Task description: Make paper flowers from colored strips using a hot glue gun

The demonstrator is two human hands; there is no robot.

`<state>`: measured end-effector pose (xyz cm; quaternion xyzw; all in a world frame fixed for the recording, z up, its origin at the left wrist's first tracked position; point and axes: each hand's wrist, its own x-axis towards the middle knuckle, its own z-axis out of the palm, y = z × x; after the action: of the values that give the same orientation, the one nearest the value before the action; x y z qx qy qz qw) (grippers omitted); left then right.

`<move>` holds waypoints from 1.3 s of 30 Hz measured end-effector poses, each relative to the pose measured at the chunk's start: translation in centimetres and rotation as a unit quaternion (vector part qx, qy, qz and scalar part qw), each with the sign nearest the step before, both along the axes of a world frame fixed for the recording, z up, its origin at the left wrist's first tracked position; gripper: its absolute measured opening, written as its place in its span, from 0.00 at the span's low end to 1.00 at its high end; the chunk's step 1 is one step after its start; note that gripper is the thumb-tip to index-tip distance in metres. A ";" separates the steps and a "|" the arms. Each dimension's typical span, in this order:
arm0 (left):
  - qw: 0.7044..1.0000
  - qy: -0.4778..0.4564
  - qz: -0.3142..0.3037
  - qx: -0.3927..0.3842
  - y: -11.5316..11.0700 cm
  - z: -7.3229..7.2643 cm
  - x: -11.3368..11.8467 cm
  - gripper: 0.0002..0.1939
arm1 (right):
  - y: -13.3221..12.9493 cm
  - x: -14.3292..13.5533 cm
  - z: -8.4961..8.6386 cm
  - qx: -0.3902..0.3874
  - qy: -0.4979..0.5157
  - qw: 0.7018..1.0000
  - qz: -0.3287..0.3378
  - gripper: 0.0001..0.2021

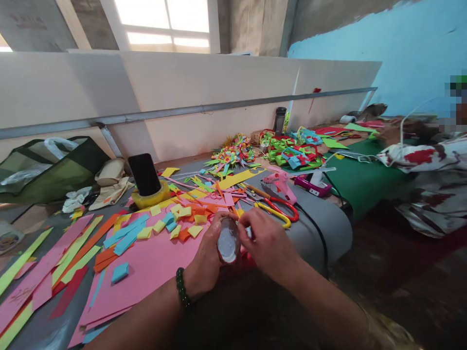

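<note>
My left hand, with a dark green bead bracelet at the wrist, is wrapped round an object with a greyish-white oval end. That end faces me; the object's kind does not show. Against its right edge, my right hand has thumb and fingers closed in a pinch. Something small and whitish shows at those fingertips, too unclear to name. Beyond my hands lie red-handled scissors, yellow-handled scissors and a pink glue gun. Small folded paper pieces lie left of them on pink sheets.
A phone leans upright in a yellow tape roll. Paper strips cover the left side. Colourful paper heaps and a dark bottle stand behind. A black cable hangs over the edge. Another person sits at right.
</note>
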<state>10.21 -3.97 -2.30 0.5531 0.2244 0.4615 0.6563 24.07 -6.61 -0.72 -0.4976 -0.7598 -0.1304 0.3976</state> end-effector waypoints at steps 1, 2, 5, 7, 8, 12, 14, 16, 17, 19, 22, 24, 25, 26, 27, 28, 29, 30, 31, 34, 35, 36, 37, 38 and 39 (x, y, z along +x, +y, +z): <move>1.000 -0.012 -0.014 -0.016 -0.1 0.3 0.0 0.19 | -0.3 0.5 0.5 -0.002 0.027 1.000 -0.004 0.06; 0.999 -0.022 -0.026 -0.028 -0.1 0.7 -0.1 0.19 | -0.8 1.0 1.0 -0.019 0.051 0.999 0.002 0.06; 0.997 -0.043 -0.042 -0.047 -0.3 1.9 -0.3 0.21 | -2.8 2.2 2.3 -0.150 0.073 0.982 0.089 0.04; 0.997 -0.051 -0.030 -0.042 -0.3 2.3 -0.4 0.21 | -3.9 2.5 2.6 -0.215 0.060 0.962 0.155 0.06; 0.998 -0.054 -0.021 -0.034 -0.2 2.4 -0.4 0.20 | -4.2 2.4 2.6 -0.223 0.049 0.957 0.181 0.10; 0.998 -0.055 -0.002 -0.012 0.0 2.2 -0.4 0.17 | -4.2 1.6 1.9 -0.149 -0.009 0.975 0.163 0.14; 0.999 -0.049 -0.009 -0.006 0.0 2.0 -0.5 0.17 | -3.7 1.0 1.5 -0.110 -0.037 0.988 0.102 0.10; 0.999 -0.041 -0.013 0.003 -0.1 1.8 -0.6 0.18 | -3.3 0.6 1.2 -0.093 -0.065 0.992 0.053 0.06; 0.999 -0.036 -0.012 0.010 -0.1 1.6 -0.6 0.18 | -3.1 0.5 1.1 -0.094 -0.074 0.992 0.043 0.05; 0.999 -0.032 -0.005 0.027 -0.1 1.3 -0.7 0.18 | -2.7 0.4 0.9 -0.127 -0.080 0.986 0.071 0.03; 0.999 -0.029 0.003 0.034 0.0 0.8 -0.6 0.18 | -2.2 0.5 0.7 -0.192 -0.049 0.969 0.147 0.04; 0.999 -0.027 0.006 0.029 0.0 0.8 -0.5 0.18 | -2.2 0.7 0.8 -0.219 -0.017 0.961 0.168 0.04; 0.999 -0.023 0.008 0.031 0.0 0.8 -0.5 0.18 | -2.2 0.8 0.9 -0.228 -0.002 0.957 0.178 0.04; 0.999 -0.019 0.011 0.035 0.0 0.9 -0.5 0.18 | -2.3 0.9 1.0 -0.238 0.010 0.951 0.196 0.03; 0.999 -0.016 0.015 0.040 0.0 0.9 -0.5 0.18 | -2.4 1.0 1.1 -0.243 0.021 0.945 0.220 0.03; 0.999 -0.012 0.017 0.043 0.0 1.0 -0.6 0.18 | -2.5 1.1 1.2 -0.239 0.033 0.940 0.240 0.04; 0.999 -0.008 0.021 0.044 0.1 1.0 -0.6 0.19 | -2.5 1.2 1.3 -0.229 0.042 0.940 0.251 0.04; 0.999 -0.007 0.026 0.045 0.1 1.0 -0.6 0.19 | -2.4 1.2 1.3 -0.207 0.051 0.945 0.247 0.04; 0.998 -0.006 0.030 0.046 0.1 0.9 -0.6 0.19 | -2.1 1.2 1.3 -0.175 0.057 0.956 0.227 0.03; 0.999 -0.008 0.021 0.048 0.1 0.4 -0.4 0.18 | -1.1 1.2 0.9 -0.086 0.040 0.985 0.145 0.06; 0.999 -0.007 0.010 0.045 0.1 0.2 -0.3 0.18 | -0.7 1.1 0.8 -0.078 0.026 0.988 0.131 0.06; 0.999 -0.005 0.000 0.041 0.1 0.1 -0.3 0.18 | -0.5 1.1 0.7 -0.080 0.011 0.989 0.122 0.06; 0.999 -0.002 -0.007 0.039 0.1 -0.1 -0.2 0.19 | -0.3 1.0 0.6 -0.089 -0.002 0.989 0.117 0.06; 0.999 0.002 -0.011 0.037 0.0 -0.3 -0.2 0.19 | -0.2 0.9 0.6 -0.095 -0.015 0.989 0.113 0.06; 0.999 0.008 -0.014 0.034 0.0 -0.4 -0.2 0.20 | -0.2 0.8 0.5 -0.099 -0.027 0.989 0.109 0.05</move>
<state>9.99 -3.92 -2.75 0.5821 0.2060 0.4550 0.6416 24.90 -6.83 -0.19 -0.4455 -0.8290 -0.0238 0.3372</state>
